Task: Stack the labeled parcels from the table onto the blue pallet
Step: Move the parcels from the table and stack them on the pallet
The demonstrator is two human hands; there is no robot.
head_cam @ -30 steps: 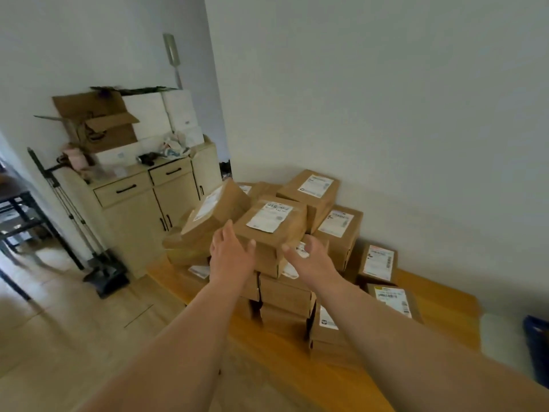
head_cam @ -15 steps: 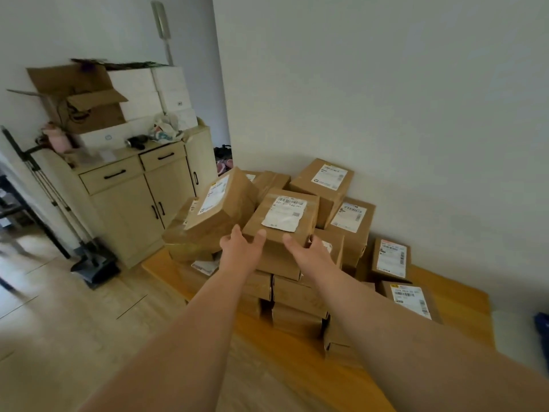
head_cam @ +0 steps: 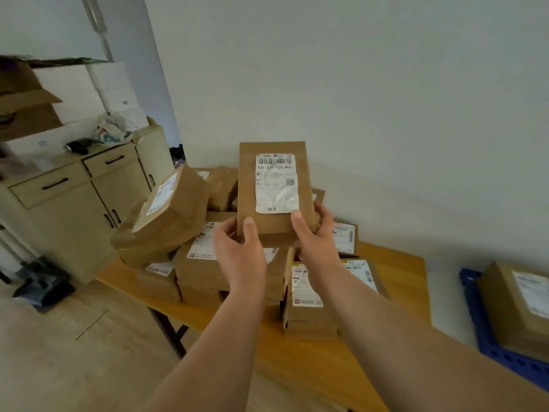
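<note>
1. Left hand (head_cam: pixel 240 254) and right hand (head_cam: pixel 315 239) are both gripping the bottom edge of one labeled parcel (head_cam: pixel 274 188), thumbs on its front.
2. Parcel is sitting upright, lifted above the parcel pile (head_cam: pixel 202 263) on the wooden table (head_cam: pixel 395 272).
3. Blue pallet (head_cam: pixel 487 337) is sitting at far right, carrying one box (head_cam: pixel 517 307).

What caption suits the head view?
Both hands lift a labeled parcel above the table pile.

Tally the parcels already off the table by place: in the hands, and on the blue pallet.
Held parcel, gripped by left hand and right hand: 1
Pallet parcel, in view on the blue pallet: 1
Total: 2
</note>
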